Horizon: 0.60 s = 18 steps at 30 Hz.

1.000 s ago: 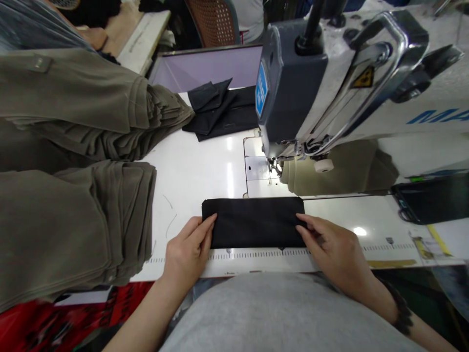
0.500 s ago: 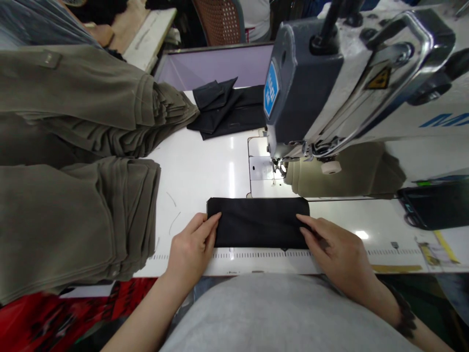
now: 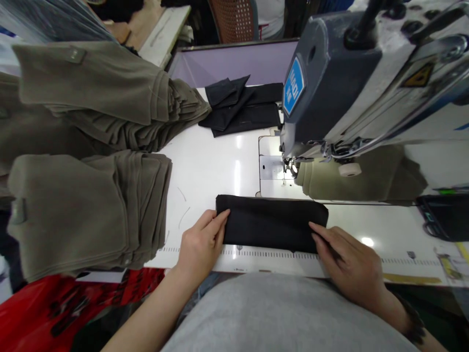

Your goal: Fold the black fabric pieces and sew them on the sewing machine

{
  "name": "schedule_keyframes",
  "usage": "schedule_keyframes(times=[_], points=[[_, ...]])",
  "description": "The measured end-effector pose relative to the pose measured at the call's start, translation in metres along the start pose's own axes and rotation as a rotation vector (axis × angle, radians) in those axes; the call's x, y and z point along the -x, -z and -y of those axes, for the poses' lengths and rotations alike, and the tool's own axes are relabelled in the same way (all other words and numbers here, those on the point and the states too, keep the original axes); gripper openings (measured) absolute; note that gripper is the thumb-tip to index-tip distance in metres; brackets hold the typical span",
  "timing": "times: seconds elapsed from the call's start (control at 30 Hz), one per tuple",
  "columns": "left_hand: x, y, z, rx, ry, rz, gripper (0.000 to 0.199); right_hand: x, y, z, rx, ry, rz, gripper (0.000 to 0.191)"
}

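Observation:
A folded black cloth piece [image 3: 271, 222] lies flat near the front edge of the white sewing table [image 3: 205, 176]. My left hand [image 3: 201, 244] pinches its left end between thumb and fingers. At its right end, my right hand [image 3: 348, 261] grips the lower corner the same way. The sewing machine head [image 3: 322, 73] stands behind the cloth, its presser foot [image 3: 289, 167] above and apart from it. Olive cloth [image 3: 359, 173] lies under the machine arm.
Stacks of olive cloth [image 3: 69, 210] cover the left side. More black pieces [image 3: 242, 107] lie at the back. A dark phone-like object [image 3: 445, 215] rests at the right. Red fabric [image 3: 73, 313] hangs below at the left. Behind the table stands a brown chair [image 3: 234, 22].
The view has shifted, so most things appear farther right. The black cloth looks slightly longer and tilts down at its right end, with my right hand farther from my left.

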<state>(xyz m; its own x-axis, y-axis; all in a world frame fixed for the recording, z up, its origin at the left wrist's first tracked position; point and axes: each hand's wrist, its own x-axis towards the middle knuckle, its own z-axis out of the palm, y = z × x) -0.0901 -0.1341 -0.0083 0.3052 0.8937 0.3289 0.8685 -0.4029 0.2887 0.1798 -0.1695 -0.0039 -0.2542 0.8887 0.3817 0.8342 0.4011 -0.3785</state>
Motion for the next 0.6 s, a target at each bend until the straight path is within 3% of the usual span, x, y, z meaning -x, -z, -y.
schedule_keyframes(times=[0.27, 0.6], points=[[-0.001, 0.002, 0.0, 0.026, 0.027, 0.053, 0.026, -0.005, 0.003, 0.001, -0.044, -0.106, 0.078, 0.021], [-0.001, 0.003, 0.001, 0.03, 0.013, 0.047, 0.025, -0.011, 0.005, 0.003, -0.047, -0.125, 0.113, 0.021]])
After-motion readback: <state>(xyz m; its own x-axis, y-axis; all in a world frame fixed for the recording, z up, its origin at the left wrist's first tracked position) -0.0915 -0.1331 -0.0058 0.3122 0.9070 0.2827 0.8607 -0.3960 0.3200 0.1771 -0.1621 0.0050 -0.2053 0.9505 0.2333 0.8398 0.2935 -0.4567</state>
